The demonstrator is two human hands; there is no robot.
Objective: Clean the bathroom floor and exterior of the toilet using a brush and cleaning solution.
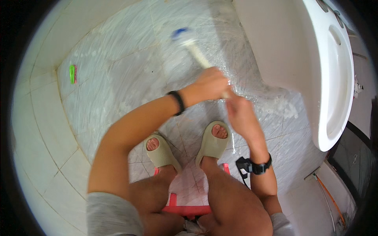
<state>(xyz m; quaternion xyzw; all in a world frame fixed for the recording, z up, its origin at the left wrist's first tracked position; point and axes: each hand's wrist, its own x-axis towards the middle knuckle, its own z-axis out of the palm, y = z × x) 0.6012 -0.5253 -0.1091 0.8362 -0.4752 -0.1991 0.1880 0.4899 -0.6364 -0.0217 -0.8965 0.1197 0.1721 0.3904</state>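
Observation:
Both my hands grip the pale handle of a brush (198,55). My left hand (210,84) is wrapped round the handle nearer the head, and my right hand (239,110) closes on its rear end, close beside the left. The brush head, blurred, with a blue part, is over the wet grey tiled floor (133,70), beyond my hands; whether it touches the tiles I cannot tell. Whitish streaks and suds lie on the floor. Far to the left, a small green brush with pink bristles (73,74) rests on the tiles.
A white washbasin (322,88) juts out at the right. Tiled walls rise at the left. My feet, in beige slippers (213,141), stand below my hands, with a red plastic stool (187,210) beneath me. Thin poles (329,200), one orange, are at the lower right.

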